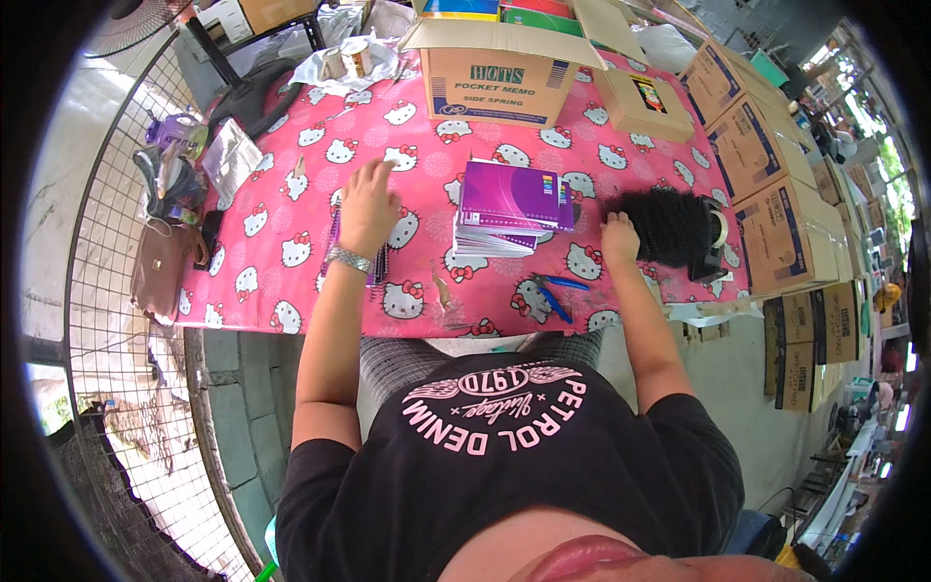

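My left hand (369, 209) rests over a purple spiral notebook (379, 266) on the pink table cover, fingers stretched forward; it hides most of the notebook. Toward the right, my right hand (621, 238) is at the left edge of a pile of black spiral binding coils (667, 225), its fingers curled in against them. How many coils it grips is not visible. Between the hands stands a stack of purple notebooks (509, 199), their punched edges toward me. Blue-handled pliers (556, 297) lie nearer the table's front edge.
A tape dispenser (711, 254) stands beside the coils. An open carton (499, 82) of notebooks is at the back, with a flatter cardboard box (648, 105) to its right. Cartons (776, 233) are stacked past the right edge. A brown bag (160, 270) is at the left edge.
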A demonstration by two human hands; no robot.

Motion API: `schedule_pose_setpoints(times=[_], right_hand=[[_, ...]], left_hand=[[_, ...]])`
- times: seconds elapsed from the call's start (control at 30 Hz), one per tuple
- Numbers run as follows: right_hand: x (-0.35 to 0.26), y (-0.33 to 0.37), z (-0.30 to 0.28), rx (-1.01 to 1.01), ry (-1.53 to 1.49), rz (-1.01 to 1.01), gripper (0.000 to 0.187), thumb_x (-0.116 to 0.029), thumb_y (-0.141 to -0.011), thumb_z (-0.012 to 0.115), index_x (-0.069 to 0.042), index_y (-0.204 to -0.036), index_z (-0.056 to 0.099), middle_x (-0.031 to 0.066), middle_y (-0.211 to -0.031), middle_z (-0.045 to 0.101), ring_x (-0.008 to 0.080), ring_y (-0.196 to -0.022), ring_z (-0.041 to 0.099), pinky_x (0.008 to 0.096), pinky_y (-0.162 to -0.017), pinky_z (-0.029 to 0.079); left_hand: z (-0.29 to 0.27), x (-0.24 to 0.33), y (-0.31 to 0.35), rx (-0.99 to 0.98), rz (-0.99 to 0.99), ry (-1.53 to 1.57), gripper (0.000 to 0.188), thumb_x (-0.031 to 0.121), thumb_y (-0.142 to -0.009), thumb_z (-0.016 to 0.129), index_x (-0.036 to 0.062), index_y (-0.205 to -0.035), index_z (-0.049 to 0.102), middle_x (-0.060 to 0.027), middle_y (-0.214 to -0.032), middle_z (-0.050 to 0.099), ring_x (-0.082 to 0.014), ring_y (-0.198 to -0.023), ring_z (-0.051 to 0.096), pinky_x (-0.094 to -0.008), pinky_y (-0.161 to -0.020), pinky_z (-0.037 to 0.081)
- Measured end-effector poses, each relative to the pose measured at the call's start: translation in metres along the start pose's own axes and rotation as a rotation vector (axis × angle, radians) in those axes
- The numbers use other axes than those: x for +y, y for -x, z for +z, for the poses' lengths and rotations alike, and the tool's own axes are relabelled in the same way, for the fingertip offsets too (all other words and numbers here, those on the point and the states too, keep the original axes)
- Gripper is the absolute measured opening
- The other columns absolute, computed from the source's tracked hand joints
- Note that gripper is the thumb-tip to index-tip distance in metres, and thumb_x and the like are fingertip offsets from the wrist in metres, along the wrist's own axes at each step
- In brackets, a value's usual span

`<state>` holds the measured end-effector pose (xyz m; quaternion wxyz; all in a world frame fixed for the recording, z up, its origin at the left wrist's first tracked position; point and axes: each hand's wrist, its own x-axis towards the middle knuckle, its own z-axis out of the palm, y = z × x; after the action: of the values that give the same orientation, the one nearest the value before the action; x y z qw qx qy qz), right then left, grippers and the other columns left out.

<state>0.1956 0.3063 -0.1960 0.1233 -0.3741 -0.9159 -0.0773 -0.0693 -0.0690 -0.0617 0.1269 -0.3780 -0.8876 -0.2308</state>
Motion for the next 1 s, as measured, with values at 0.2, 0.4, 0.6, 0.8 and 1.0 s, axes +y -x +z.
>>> schedule_pose_setpoints(times=[0.2, 0.4, 0.6, 0.8, 1.0], right_hand=[[-0.012, -0.017, -0.040, -0.067, -0.144, 0.100, 0.016, -0.013, -0.083, 0.062, -0.002, -0.093, 0.066, 0.0202, -0.094, 0.066, 0.0382, -0.085, 0.067, 0.0470, -0.075, 0.055], [-0.012, -0.018, -0.116, 0.330, -0.661, -0.093, 0.025, -0.001, -0.082, 0.056, 0.001, -0.106, 0.063, 0.0227, -0.099, 0.062, 0.0386, -0.088, 0.063, 0.0438, -0.080, 0.051], [-0.058, 0.015, -0.179, 0.129, -1.220, -0.013, 0.038, -0.001, -0.088, 0.055, -0.004, -0.125, 0.060, 0.0145, -0.102, 0.063, 0.0278, -0.082, 0.062, 0.0379, -0.076, 0.050], [-0.123, 0.050, -0.198, -0.040, -1.433, -0.019, 0.058, -0.017, -0.094, 0.055, 0.000, -0.147, 0.038, 0.0183, -0.137, 0.048, 0.0280, -0.120, 0.050, 0.0379, -0.104, 0.037], [-0.127, 0.033, -0.209, -0.147, -1.435, -0.112, 0.049, -0.028, -0.103, 0.046, 0.006, -0.139, 0.046, 0.0230, -0.141, 0.048, 0.0307, -0.132, 0.046, 0.0370, -0.109, 0.034]], left_hand=[[-0.007, 0.117, 0.005, -0.069, 0.585, 0.146, 0.030, 0.015, -0.084, 0.065, 0.0071, -0.113, 0.065, -0.0081, -0.119, 0.062, -0.0271, -0.110, 0.058, -0.0404, -0.095, 0.047], [-0.006, 0.122, 0.002, -0.130, 0.755, -0.023, 0.027, 0.015, -0.083, 0.064, 0.0066, -0.108, 0.066, -0.0041, -0.104, 0.062, -0.0231, -0.097, 0.062, -0.0376, -0.082, 0.053], [-0.033, 0.125, -0.011, -0.232, 0.756, 0.057, 0.018, 0.013, -0.087, 0.059, 0.0079, -0.104, 0.064, -0.0068, -0.092, 0.065, -0.0258, -0.087, 0.065, -0.0381, -0.075, 0.053], [-0.037, 0.145, -0.039, -0.120, 0.541, -0.002, 0.025, 0.011, -0.087, 0.056, 0.0067, -0.112, 0.058, -0.0101, -0.096, 0.065, -0.0295, -0.095, 0.063, -0.0446, -0.088, 0.047], [-0.018, 0.151, -0.044, -0.066, 0.535, -0.024, 0.026, 0.005, -0.084, 0.055, 0.0075, -0.109, 0.057, -0.0087, -0.098, 0.063, -0.0266, -0.102, 0.059, -0.0441, -0.095, 0.041]])
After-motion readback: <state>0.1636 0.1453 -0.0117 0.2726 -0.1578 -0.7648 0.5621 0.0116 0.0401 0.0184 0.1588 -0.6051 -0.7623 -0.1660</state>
